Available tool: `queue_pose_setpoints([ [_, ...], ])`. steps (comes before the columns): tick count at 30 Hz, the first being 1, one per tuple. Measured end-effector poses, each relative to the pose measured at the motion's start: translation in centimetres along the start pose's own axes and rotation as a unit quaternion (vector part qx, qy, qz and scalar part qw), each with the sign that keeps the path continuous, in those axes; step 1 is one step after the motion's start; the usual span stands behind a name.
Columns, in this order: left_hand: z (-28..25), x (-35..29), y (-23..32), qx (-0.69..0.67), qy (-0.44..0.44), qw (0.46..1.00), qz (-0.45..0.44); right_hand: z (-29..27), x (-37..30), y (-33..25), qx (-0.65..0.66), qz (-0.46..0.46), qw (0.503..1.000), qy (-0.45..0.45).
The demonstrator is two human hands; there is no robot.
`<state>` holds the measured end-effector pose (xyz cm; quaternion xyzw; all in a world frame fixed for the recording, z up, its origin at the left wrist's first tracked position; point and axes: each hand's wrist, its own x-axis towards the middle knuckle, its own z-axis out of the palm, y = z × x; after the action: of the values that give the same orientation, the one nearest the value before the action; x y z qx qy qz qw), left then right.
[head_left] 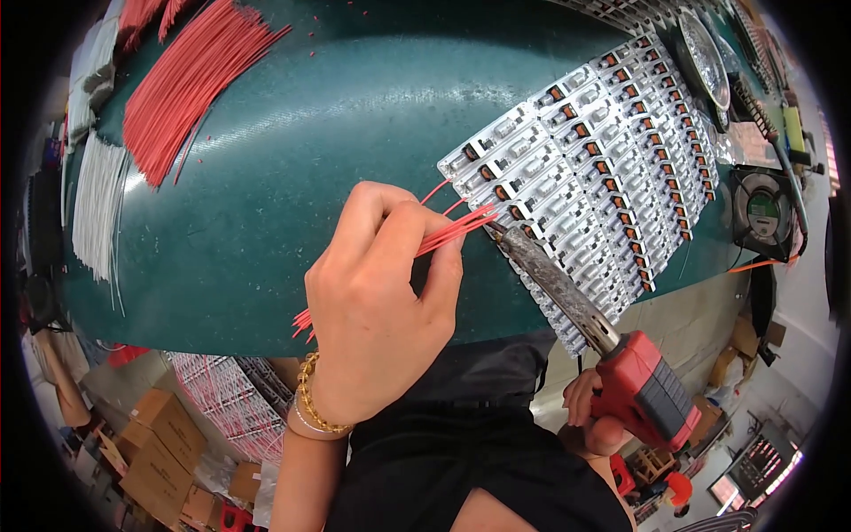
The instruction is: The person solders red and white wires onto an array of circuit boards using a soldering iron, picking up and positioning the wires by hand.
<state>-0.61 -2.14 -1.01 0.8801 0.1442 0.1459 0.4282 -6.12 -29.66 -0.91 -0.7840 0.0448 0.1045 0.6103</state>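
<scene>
Left hand (pixel 377 301) pinching red wires (pixel 448 232); right hand (pixel 594 417) gripping soldering iron (pixel 567 297), tip at board panel (pixel 589 168) corner on worktop (pixel 292 168). We're soldering first boards; most remaining unwired.

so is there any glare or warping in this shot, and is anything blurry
Head view: the fisheye bends the green table edge into a curve, with dark corners; soft glare streaks across its top; the left hand, red wires and soldering iron look sharp; the floor boxes are softer.

- You have a pile of red wires (pixel 191 80) at the green table's (pixel 292 151) far left.
- White wires (pixel 96 204) lie beside.
- A small fan (pixel 764 213) sits right.
- Cardboard boxes (pixel 155 452) stand below.
</scene>
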Motion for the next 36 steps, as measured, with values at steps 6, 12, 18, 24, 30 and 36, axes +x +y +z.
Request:
queue_pose_setpoints([
  [6,-0.2,-0.2,-0.1,-0.008,0.020,1.000,-0.017,1.5,1.3,-2.3,0.135,0.065,0.982,-0.118],
  [12,-0.2,-0.2,0.0,-0.001,0.023,1.000,-0.012,-0.7,0.1,0.9,0.030,-0.066,0.989,-0.128],
  [18,0.0,-0.1,-0.2,-0.006,0.025,1.000,-0.003,0.6,0.9,-0.2,0.065,-0.080,0.985,-0.140],
  [24,-0.1,-0.2,-0.1,-0.005,0.030,1.000,-0.001,0.6,1.4,-1.6,0.161,0.022,0.971,-0.174],
  [30,-0.6,-0.7,-0.7,-0.062,0.192,0.977,0.071,1.3,1.5,-1.2,0.110,-0.062,0.977,-0.174],
  [36,-0.8,-1.8,1.7,-0.180,0.061,0.969,-0.159,1.3,1.4,-1.6,0.113,-0.082,0.982,-0.124],
])
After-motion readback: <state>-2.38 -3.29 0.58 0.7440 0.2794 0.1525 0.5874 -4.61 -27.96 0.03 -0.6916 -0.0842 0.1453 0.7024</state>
